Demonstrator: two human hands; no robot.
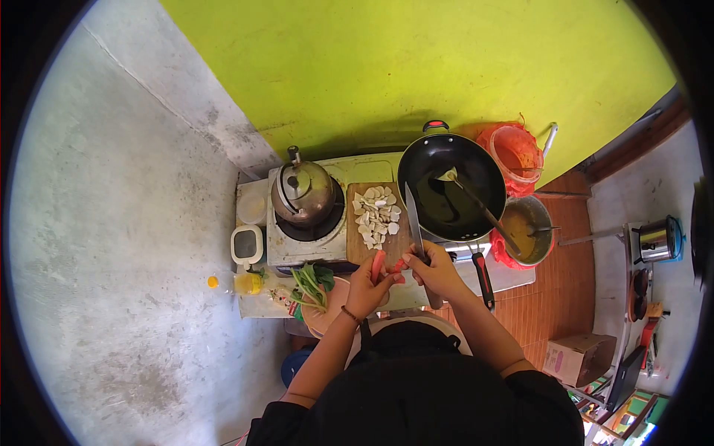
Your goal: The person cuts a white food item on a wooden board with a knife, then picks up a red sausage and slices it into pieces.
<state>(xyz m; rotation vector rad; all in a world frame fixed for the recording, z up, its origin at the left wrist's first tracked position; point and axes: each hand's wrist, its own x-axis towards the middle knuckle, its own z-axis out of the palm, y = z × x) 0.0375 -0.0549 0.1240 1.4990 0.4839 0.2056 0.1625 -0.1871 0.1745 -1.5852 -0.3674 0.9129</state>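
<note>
My left hand [363, 288] is closed around a short red stick [378, 264] that looks like a sausage. My right hand [439, 273] grips a kitchen knife [413, 219], its blade pointing up and away over the pan's left edge. Between the two hands a smaller red bit [399, 265] shows at my right fingertips. Whether it is peeled casing or a cut piece I cannot tell. Just beyond my hands lies a wooden cutting board [362, 189] bearing a pile of pale sliced pieces [377, 214].
A kettle [303, 195] sits on the stove [327, 256] at left. A black wok [450, 152] with oil and a spatula [487, 212] stands right, its handle [483, 282] toward me. Leafy greens [312, 286] lie left; a pot [529, 230] and red bucket [513, 152] stand farther right.
</note>
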